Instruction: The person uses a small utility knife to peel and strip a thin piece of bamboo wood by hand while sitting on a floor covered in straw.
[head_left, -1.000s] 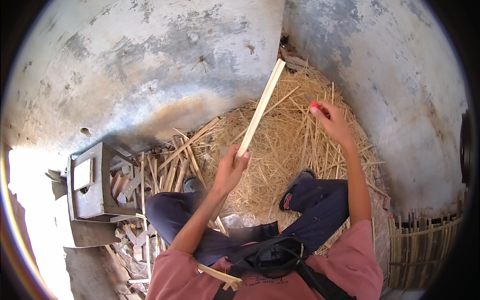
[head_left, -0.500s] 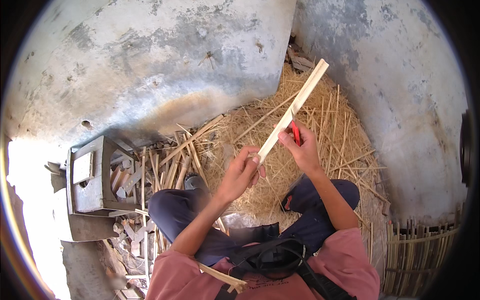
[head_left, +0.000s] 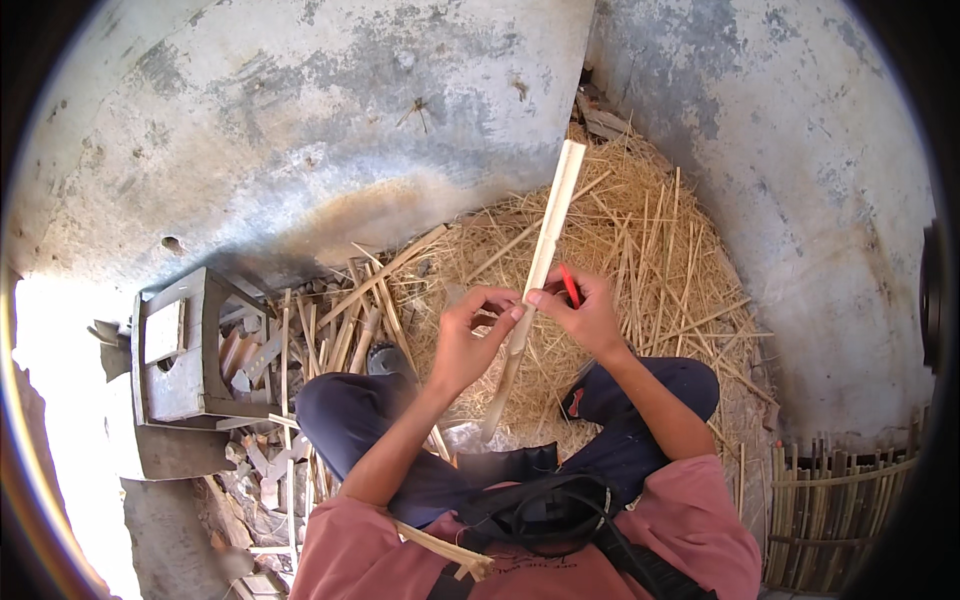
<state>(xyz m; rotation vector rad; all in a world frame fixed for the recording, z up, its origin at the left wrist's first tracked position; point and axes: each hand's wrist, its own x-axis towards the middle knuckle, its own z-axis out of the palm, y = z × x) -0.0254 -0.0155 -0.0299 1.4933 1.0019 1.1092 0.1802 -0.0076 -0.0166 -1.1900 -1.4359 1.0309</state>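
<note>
At the left edge of the ground, a small grey wooden stool [head_left: 175,350] lies tipped on its side, with short offcuts [head_left: 255,365] and split sticks [head_left: 330,320] heaped against it. Next to the right, the left hand [head_left: 470,340] is closed on a long pale bamboo strip [head_left: 545,240], thumb and fingertips pinching it at about mid-length. The strip stands nearly upright, leaning a little right; its lower end points down toward the lap between the knees, and its upper end rises over the pile of straw-coloured shavings [head_left: 640,250] in the corner where the two plastered walls [head_left: 300,120] meet. The right hand [head_left: 585,315] pinches the same strip just beside the left, fingertips almost touching, and also holds a thin red tool [head_left: 568,285], a pencil or pen by the look of it, tucked between the fingers.

Judging from this, the strip is already split and shaved flat, with smooth, even edges and a squarely cut top. No mark shows on it, so any marking or further cutting seems yet to be done. At the far right edge, a low woven bamboo frame [head_left: 835,500] stands beside the wall.
</note>
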